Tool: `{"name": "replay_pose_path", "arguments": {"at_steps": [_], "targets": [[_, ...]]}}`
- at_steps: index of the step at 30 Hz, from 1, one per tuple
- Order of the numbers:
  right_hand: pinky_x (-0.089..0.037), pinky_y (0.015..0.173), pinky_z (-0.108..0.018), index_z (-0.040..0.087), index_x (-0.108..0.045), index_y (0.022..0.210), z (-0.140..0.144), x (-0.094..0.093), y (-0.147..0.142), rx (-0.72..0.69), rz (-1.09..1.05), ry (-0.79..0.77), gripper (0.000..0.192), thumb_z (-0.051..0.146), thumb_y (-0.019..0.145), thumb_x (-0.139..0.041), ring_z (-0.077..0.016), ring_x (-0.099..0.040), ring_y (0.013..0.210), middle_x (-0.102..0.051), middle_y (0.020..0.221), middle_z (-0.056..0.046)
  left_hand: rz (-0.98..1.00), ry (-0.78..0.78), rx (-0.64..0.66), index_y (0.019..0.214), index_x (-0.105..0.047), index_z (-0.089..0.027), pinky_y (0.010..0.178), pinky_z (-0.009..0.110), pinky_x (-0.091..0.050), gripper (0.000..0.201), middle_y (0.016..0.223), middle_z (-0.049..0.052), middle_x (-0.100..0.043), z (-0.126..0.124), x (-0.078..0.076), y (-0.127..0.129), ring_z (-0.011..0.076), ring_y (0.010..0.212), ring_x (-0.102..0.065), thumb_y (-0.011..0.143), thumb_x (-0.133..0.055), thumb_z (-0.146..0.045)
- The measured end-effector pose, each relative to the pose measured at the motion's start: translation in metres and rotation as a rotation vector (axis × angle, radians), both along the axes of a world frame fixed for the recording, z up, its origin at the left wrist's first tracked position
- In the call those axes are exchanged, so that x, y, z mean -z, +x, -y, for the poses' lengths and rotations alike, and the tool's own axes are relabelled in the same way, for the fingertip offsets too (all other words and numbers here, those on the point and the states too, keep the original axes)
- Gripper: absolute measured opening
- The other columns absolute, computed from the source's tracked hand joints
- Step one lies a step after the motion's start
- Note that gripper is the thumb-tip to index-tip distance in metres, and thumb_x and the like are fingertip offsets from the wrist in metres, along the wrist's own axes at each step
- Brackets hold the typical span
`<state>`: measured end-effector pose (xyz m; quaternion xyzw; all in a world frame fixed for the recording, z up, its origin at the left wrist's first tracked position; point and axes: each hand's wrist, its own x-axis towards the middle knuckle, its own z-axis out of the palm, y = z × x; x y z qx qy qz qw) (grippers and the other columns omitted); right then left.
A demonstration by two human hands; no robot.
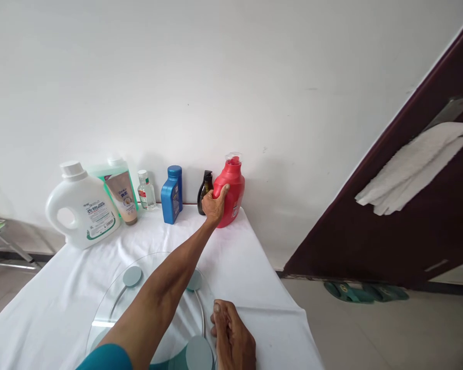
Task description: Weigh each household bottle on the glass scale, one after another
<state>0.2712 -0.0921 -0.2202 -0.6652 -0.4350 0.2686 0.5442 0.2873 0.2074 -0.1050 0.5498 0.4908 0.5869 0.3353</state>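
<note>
In the head view, the red jug (234, 187) is caught at its left side, clamped by the left hand (215, 204), thumb laid across the front; the fingers behind are hidden. It is found by the wall at the table's back right corner, just beside the dark bottle (200, 194). Lifted or resting? That cannot be told. Well apart, the right hand (233, 336) is held low beside the glass disc (177, 324), fingers curled in, nothing seen in them. To the left, the blue bottle (172, 195), clear bottle (146, 194), tube (121, 195) and white jug (88, 213) are left untouched. The step in hand is judged to be the handling of the jug: picking up or setting down, one cannot be told from the other. Next, a firm, level grip seems called for, with the dark bottle not to be knocked.
</note>
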Motion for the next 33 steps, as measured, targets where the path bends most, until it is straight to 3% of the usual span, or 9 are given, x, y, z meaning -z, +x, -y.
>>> {"name": "replay_pose_path", "arguments": {"at_steps": [3, 6, 9, 12, 15, 17, 20, 27, 33], "targets": [[-0.055, 0.068, -0.029, 0.026, -0.071, 0.089, 0.0, -0.003, 0.001, -0.004, -0.001, -0.009, 0.062, 0.081, 0.102, -0.044, -0.0209, -0.065, 0.064, -0.07, 0.072, -0.002, -0.033, -0.014, -0.03, 0.068, -0.042, -0.026, 0.078, 0.039, -0.045, 0.055, 0.072, 0.001, -0.053, 0.007, -0.004, -0.004, 0.0218, 0.076, -0.057, 0.094, -0.07, -0.066], [-0.056, 0.066, -0.03, 0.026, -0.071, 0.09, 0.001, -0.007, 0.003, -0.021, -0.011, -0.006, 0.062, 0.081, 0.102, -0.045, -0.0213, -0.065, 0.062, -0.071, 0.071, -0.002, -0.107, 0.103, -0.009, 0.086, -0.057, -0.024, 0.089, 0.041, -0.051, 0.038, 0.094, 0.007, -0.064, 0.021, -0.003, -0.025, 0.0254, 0.093, -0.064, 0.091, -0.078, -0.055], [-0.057, 0.066, -0.031, 0.028, -0.071, 0.091, 0.003, -0.012, 0.005, -0.043, 0.021, -0.028, 0.06, 0.079, 0.103, -0.043, -0.0225, -0.066, 0.062, -0.072, 0.072, -0.003, -0.219, 0.288, -0.037, 0.112, -0.062, -0.022, 0.094, 0.042, -0.054, 0.04, 0.115, 0.012, -0.065, 0.039, -0.001, -0.069, 0.0279, 0.106, -0.067, 0.087, -0.084, -0.046], [-0.058, 0.067, -0.031, 0.029, -0.072, 0.094, 0.003, -0.014, 0.007, -0.054, 0.058, -0.054, 0.058, 0.078, 0.103, -0.043, -0.0243, -0.07, 0.065, -0.074, 0.074, -0.003, -0.303, 0.394, -0.219, 0.124, -0.058, -0.022, 0.105, 0.045, -0.053, 0.043, 0.124, 0.013, -0.063, 0.046, -0.006, -0.127, 0.0292, 0.117, -0.065, 0.09, -0.08, -0.036], [-0.059, 0.069, -0.031, 0.028, -0.072, 0.097, 0.003, -0.015, 0.009, -0.06, 0.053, -0.088, 0.058, 0.079, 0.102, -0.045, -0.024, -0.071, 0.068, -0.078, 0.081, -0.005, -0.331, 0.286, -0.428, 0.127, -0.055, -0.02, 0.115, 0.051, -0.046, 0.055, 0.135, 0.018, -0.061, 0.033, -0.016, -0.173, 0.0337, 0.131, -0.059, 0.083, -0.086, -0.031], [-0.059, 0.07, -0.031, 0.027, -0.073, 0.098, 0.002, -0.015, 0.011, -0.06, 0.042, -0.114, 0.059, 0.08, 0.101, -0.046, -0.0234, -0.072, 0.069, -0.079, 0.084, -0.005, -0.347, 0.146, -0.395, 0.123, -0.056, -0.018, 0.114, 0.05, -0.047, 0.056, 0.131, 0.019, -0.063, 0.018, -0.021, -0.188, 0.0346, 0.13, -0.06, 0.08, -0.09, -0.032], [-0.06, 0.066, -0.031, 0.026, -0.074, 0.097, 0.003, -0.018, 0.013, -0.074, 0.021, -0.145, 0.064, 0.085, 0.096, -0.049, -0.0233, -0.073, 0.069, -0.079, 0.085, -0.007, -0.349, 0.004, -0.258, 0.108, -0.058, -0.019, 0.105, 0.045, -0.05, 0.042, 0.116, 0.015, -0.068, -0.004, -0.02, -0.188, 0.0314, 0.117, -0.066, 0.085, -0.087, -0.039], [-0.061, 0.061, -0.032, 0.024, -0.077, 0.095, 0.003, -0.03, 0.012, -0.037, 0.005, -0.24, 0.066, 0.086, 0.091, -0.055, -0.0239, -0.072, 0.068, -0.077, 0.082, -0.01, -0.328, 0.065, -0.353, 0.115, -0.058, -0.021, 0.108, 0.043, -0.049, 0.04, 0.129, 0.016, -0.067, -0.03, 0.0, -0.166, 0.0321, 0.127, -0.064, 0.088, -0.086, -0.032], [-0.06, 0.065, -0.031, 0.024, -0.078, 0.103, 0.005, -0.027, 0.014, -0.052, 0.032, -0.286, 0.064, 0.082, 0.096, -0.052, -0.0233, -0.073, 0.073, -0.079, 0.09, -0.01, -0.189, -0.039, -0.328, 0.114, -0.061, -0.022, 0.104, 0.049, -0.051, 0.039, 0.111, 0.012, -0.075, -0.031, 0.02, -0.163, 0.0352, 0.117, -0.07, 0.086, -0.088, -0.031]]}}
